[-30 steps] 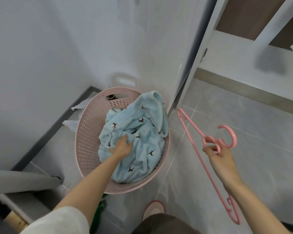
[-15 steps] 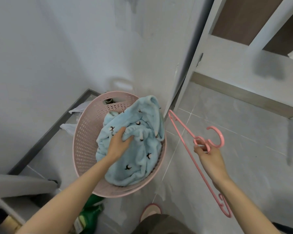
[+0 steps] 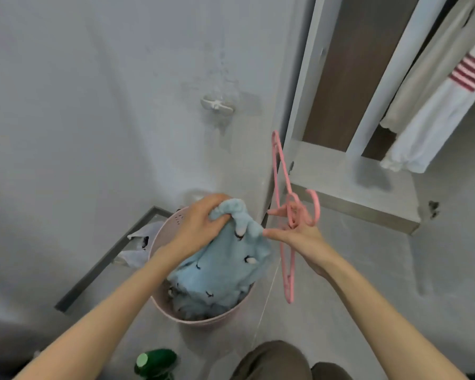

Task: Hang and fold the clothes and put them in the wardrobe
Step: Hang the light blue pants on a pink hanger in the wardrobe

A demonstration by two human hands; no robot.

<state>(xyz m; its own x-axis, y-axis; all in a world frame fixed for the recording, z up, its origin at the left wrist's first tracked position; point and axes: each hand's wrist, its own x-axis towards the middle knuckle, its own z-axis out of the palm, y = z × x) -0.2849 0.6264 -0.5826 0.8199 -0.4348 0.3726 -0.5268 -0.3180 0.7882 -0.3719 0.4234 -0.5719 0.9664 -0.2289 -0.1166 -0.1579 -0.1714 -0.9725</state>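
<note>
**Blue fleece garment gripped over the basket, hanger held beside it**

A pale blue fleece garment (image 3: 222,267), printed with small dark marks, is bunched in the left hand (image 3: 200,223). The fingers are curled tightly round its upper fold, directly above the pink laundry basket (image 3: 159,237). The lower part of the garment hangs down into the basket, where it is draped over the contents.

A pink hanger (image 3: 318,207) is held in the right hand (image 3: 299,234), just to the right of the basket. The fingers are wrapped round the hanger at the base of its hook. One shoulder is pointed up and away from the basket, and the other down past the wrist. The forefinger (image 3: 272,233) is stretched out towards the garment and meets its edge.

The basket is stood on a grey tiled floor against a pale wall. A crumpled white bag (image 3: 140,242) is seen just to the left of it, touching its side. A green bottle (image 3: 155,362) is seen on the near side of the basket.

The open wardrobe (image 3: 340,176) is found beyond the basket, to its right. A white garment with red stripes (image 3: 436,113) is hung inside it. A small wall hook (image 3: 217,104) is fixed to the wall above the basket. The person's brown-clad knees (image 3: 269,360) are seen on the near side of the basket, to its right.
</note>
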